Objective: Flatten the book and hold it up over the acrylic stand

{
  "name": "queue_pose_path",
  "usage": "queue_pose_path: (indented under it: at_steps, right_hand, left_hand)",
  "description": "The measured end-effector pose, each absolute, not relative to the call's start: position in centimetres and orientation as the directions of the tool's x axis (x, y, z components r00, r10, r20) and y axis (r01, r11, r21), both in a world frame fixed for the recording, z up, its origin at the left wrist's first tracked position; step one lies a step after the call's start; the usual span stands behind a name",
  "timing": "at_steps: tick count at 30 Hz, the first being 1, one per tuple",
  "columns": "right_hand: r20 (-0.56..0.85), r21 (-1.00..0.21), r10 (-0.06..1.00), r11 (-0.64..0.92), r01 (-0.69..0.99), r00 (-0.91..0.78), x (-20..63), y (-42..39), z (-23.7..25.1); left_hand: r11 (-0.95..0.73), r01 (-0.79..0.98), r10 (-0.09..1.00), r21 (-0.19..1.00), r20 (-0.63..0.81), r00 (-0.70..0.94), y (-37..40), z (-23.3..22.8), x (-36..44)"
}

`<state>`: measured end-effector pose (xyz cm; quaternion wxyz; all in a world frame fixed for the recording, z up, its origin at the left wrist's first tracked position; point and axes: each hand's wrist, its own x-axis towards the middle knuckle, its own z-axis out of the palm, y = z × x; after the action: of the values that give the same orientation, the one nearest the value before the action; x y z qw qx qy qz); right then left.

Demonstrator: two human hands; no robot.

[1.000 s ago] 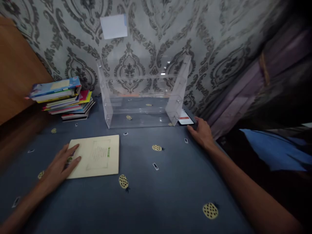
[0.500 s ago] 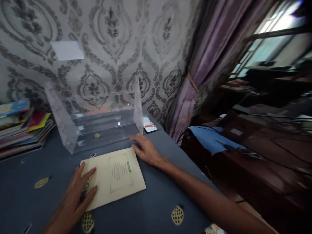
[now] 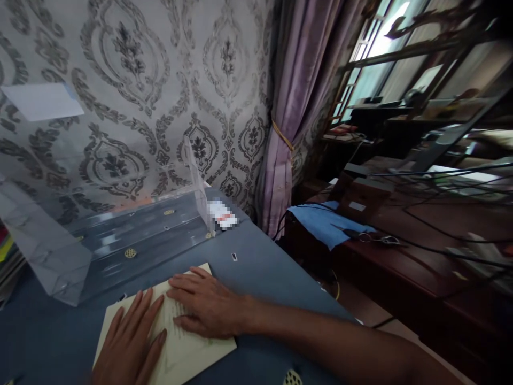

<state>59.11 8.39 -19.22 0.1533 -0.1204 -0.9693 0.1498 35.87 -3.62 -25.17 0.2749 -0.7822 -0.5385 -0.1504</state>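
Since the earlier frame, my right hand (image 3: 208, 305) has joined my left hand (image 3: 130, 342) flat, fingers spread, on the cream booklet (image 3: 188, 350) lying on the blue tablecloth (image 3: 260, 267). I judge it light, thin, flexible; lift by an edge.

The cream booklet (image 3: 188, 350) under both hands looks like matt paper or thin card with a smooth face, and it lies on a dark blue tablecloth (image 3: 260, 267) of soft, matt woven cloth printed with small yellow pineapples. The shelf rack (image 3: 120, 235) behind it is clear, glossy plastic that throws bright reflections, while the wall (image 3: 160, 80) is covered in patterned grey wallpaper with a faint sheen. To the right hangs a mauve curtain (image 3: 292, 107) of smooth, slightly lustrous fabric, a blue cloth (image 3: 320, 227) lies matt on dark polished wood furniture (image 3: 401, 267)
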Motion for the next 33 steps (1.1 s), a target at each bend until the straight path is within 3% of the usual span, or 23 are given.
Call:
queue_pose_path:
  at_steps: [15,25,33]
  right_hand:
    - [0.264,-0.379,0.396,0.881,0.283,-0.880,59.1,9.5,-19.3]
    - [0.273,-0.402,0.439,0.860,0.313,-0.856,58.2,9.5,-20.3]
    - [0.270,-0.338,0.465,0.866,0.369,-0.843,58.1,9.3,-19.9]
  left_hand:
    - [-0.318,0.901,0.766,-0.296,0.480,0.428,-3.9,-24.3,35.8]
    - [-0.195,0.978,0.907,-0.071,0.368,0.207,-5.8,-21.5,38.9]
    - [-0.306,0.952,0.931,-0.004,0.205,0.301,-10.5,-20.6,38.5]
